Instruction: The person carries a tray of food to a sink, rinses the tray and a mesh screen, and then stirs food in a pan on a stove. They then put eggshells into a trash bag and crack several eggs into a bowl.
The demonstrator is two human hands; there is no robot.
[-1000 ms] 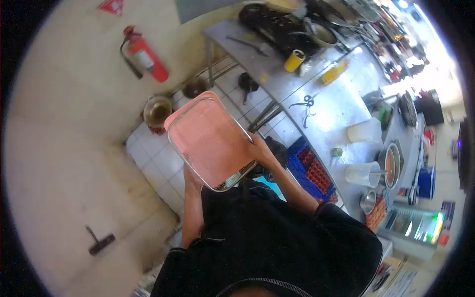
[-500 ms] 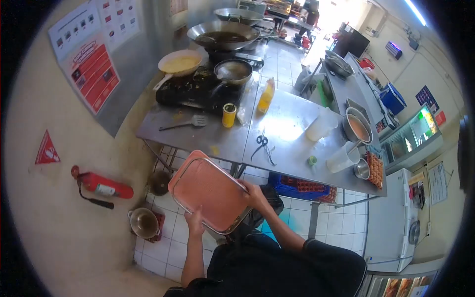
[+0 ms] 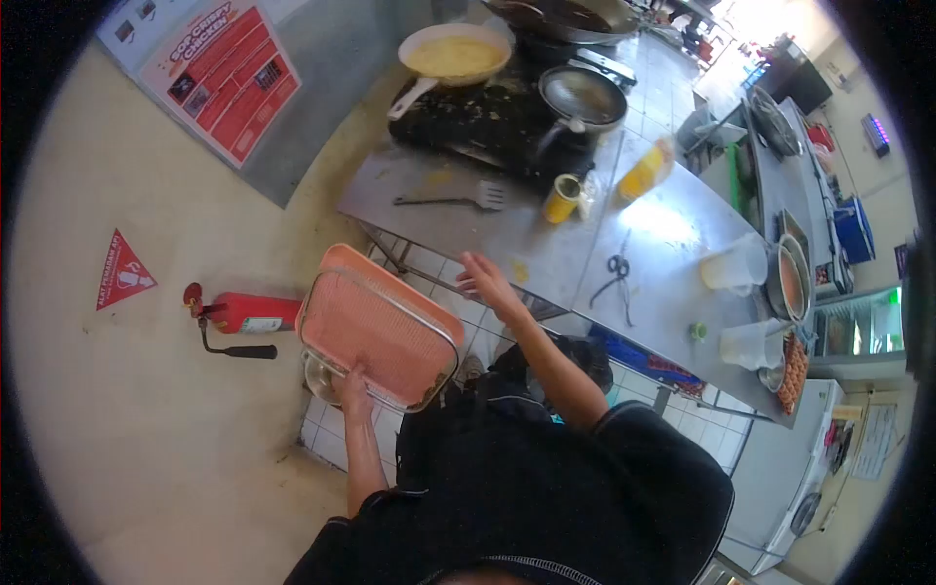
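Wall point(image 3: 166, 419) alongside, the pink tray point(image 3: 375, 327) extends forward from the gripping left hand point(image 3: 353, 392).

The stove point(image 3: 468, 132) filled the table's point(image 3: 556, 255) far left part, with the frying pan point(image 3: 456, 54) at its rear left and the saucepan point(image 3: 583, 97) at its rear right. Before it, by the near left corner, lay the spatula point(image 3: 458, 200); the can point(image 3: 562, 199) stood right of that, the bottle point(image 3: 643, 173) farther right. The scissors point(image 3: 616, 278) lay near the front edge, the egg tray point(image 3: 793, 375) at the right end. The pink-free tray point(image 3: 375, 327) was left of the front edge, the extinguisher point(image 3: 252, 312) left of it.
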